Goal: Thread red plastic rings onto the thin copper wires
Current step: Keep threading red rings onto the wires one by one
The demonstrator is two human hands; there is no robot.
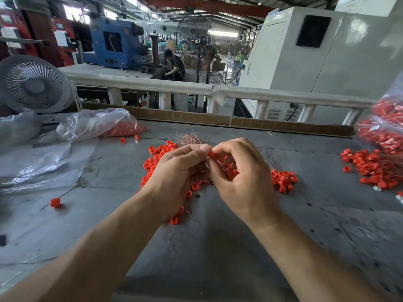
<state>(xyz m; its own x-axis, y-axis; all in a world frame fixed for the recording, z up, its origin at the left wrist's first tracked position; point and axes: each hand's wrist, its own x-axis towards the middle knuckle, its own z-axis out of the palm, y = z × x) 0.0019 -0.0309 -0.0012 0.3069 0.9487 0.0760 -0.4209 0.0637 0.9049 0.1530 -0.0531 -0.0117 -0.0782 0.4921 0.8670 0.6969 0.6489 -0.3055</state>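
Both hands meet over the middle of the grey table point(218, 236). My left hand point(174, 173) has its fingers curled, the thumb pressing against a red ring point(212, 154). My right hand point(242, 171) pinches that same ring from the right, with thin copper wires point(224, 168) running down through its curled fingers. A fanned bundle of copper wires point(189, 138) lies just behind the hands. Loose red rings point(161, 152) are scattered under and around both hands, with more rings point(283, 179) to the right.
A clear bag of red rings point(104, 125) lies at the back left beside a white fan point(35, 83). Another bag of rings point(386, 127) and a pile of threaded rings point(370, 166) sit at the right edge. One ring on a wire point(55, 202) lies at the left.
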